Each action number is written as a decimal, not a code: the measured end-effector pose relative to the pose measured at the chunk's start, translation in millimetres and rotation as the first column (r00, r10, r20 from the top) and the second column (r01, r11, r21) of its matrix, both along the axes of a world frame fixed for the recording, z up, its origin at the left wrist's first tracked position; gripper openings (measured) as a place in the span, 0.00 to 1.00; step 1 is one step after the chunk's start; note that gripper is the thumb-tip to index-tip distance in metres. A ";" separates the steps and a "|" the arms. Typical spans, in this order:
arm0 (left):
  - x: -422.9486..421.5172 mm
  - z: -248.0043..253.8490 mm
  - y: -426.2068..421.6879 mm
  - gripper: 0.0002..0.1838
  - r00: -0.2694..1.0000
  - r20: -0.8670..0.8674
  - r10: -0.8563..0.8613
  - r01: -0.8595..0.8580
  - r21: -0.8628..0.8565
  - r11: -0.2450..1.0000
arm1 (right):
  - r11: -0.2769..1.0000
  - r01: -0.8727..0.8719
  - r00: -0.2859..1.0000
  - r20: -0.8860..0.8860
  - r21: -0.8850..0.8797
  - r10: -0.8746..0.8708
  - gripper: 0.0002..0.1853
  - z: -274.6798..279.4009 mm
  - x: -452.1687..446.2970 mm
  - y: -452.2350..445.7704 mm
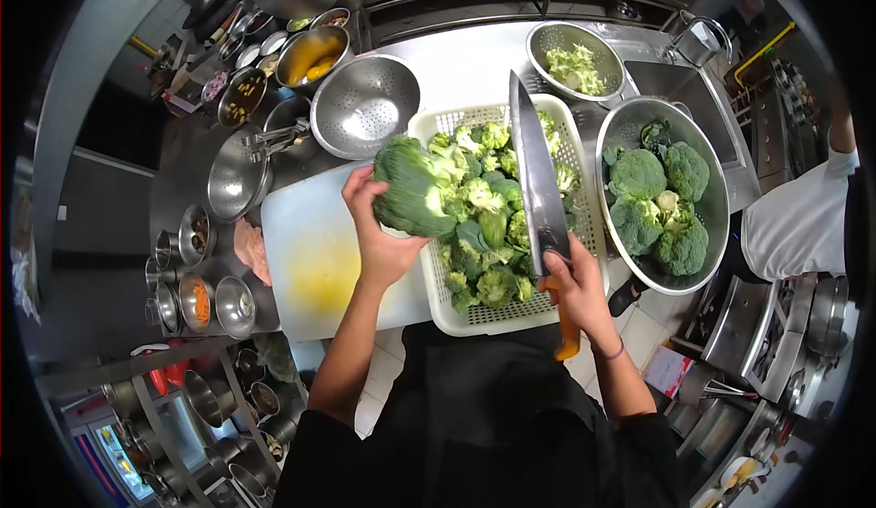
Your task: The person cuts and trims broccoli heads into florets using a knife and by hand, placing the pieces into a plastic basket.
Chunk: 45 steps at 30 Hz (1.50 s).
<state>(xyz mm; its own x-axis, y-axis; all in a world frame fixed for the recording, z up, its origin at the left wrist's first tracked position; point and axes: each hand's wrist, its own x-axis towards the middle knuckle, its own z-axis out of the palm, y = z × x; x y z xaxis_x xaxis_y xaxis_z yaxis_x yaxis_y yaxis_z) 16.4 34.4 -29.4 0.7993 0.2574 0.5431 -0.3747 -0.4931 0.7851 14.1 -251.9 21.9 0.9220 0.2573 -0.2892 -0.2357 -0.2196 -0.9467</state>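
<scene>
My left hand [379, 239] grips a large head of broccoli [408, 188], tilted over the left side of a cream plastic basket [438, 303]. Cut broccoli florets [497, 275] fill much of that basket. In my right hand [579, 284] is a big kitchen knife [537, 170] with an orange handle, its wide blade pointing away from me above the basket's right part. A white cutting board [301, 225] with a yellow stain lies to the left, partly under my left forearm.
Whole broccoli heads [634, 175] sit in a steel colander [721, 234] at right. Behind it, another colander [538, 42] holds pale green pieces. An unfilled perforated bowl [365, 106] stands at back left. Several steel bowls line the left counter. A person in a white shirt [803, 220] stands at right.
</scene>
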 end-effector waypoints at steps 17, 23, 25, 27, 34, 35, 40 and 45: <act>-6.9 -93.6 35.4 0.36 0.881 0.365 -0.301 0.266 -0.908 -0.322 | 0.948 -0.101 0.468 0.827 -0.301 0.312 0.09 93.6 -3.5 57.0; -11.5 -11.0 19.9 0.40 0.716 0.421 -0.557 0.401 -0.901 -0.164 | 0.777 -0.214 0.616 0.535 -0.593 0.578 0.10 49.1 -6.9 64.7; -12.9 -44.2 28.9 0.44 0.736 0.427 -0.525 0.405 -0.900 -0.164 | 0.762 -0.220 0.613 0.522 -0.609 0.594 0.09 42.2 -1.8 57.7; -19.4 -35.6 25.2 0.45 0.689 0.414 -0.595 0.375 -0.906 -0.196 | 0.904 -0.426 0.904 0.008 -0.008 0.426 0.11 46.5 -4.2 48.1; -38.6 -63.2 19.0 0.46 0.874 0.198 -0.444 0.162 -0.980 -0.119 | 0.945 -0.177 0.943 0.227 -0.274 0.243 0.07 51.7 -3.8 38.0; -38.7 -76.8 26.7 0.54 0.832 0.232 -0.504 0.219 -0.972 -0.087 | 0.935 -0.192 0.934 0.238 -0.297 0.267 0.07 57.2 -8.2 37.1; -33.2 -102.9 21.9 0.55 0.866 0.339 -0.368 0.293 -0.940 -0.175 | 0.989 -0.058 0.799 0.587 -0.137 0.128 0.10 59.0 -48.7 55.8; -29.2 -150.7 16.9 0.56 0.662 0.685 -0.305 0.597 -0.728 -0.339 | 0.952 -0.242 0.863 0.406 -0.187 0.299 0.11 27.6 -45.1 89.9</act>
